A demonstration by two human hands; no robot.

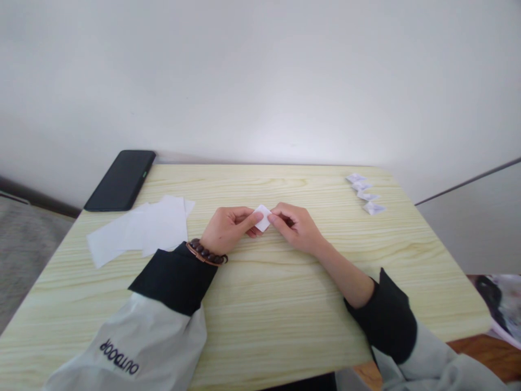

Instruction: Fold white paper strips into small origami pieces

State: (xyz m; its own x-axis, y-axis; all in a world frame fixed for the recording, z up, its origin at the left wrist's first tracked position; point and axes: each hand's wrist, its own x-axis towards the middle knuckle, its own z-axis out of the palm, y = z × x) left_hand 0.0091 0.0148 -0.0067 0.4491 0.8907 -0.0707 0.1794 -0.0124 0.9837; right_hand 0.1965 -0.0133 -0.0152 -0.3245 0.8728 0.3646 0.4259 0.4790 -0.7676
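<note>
A small folded piece of white paper (262, 221), diamond-shaped from here, is held between my two hands above the middle of the table. My left hand (231, 225), with a dark bead bracelet at its wrist, pinches the paper's left corner between thumb and fingers. On the opposite corner, my right hand (296, 228) has its thumb and index finger closed. The fingers behind the paper are partly hidden. Several white paper sheets (165, 222) lie overlapping to the left of my left hand. Off to the right sit several small folded paper pieces (373, 207) in a row.
A black tablet or large phone (122, 182) lies at the table's far left corner. The pale wood-grain table (277, 315) meets a white wall (260, 81) at its back edge. Beyond the right edge, a bag-like item (507, 298) is partly visible below.
</note>
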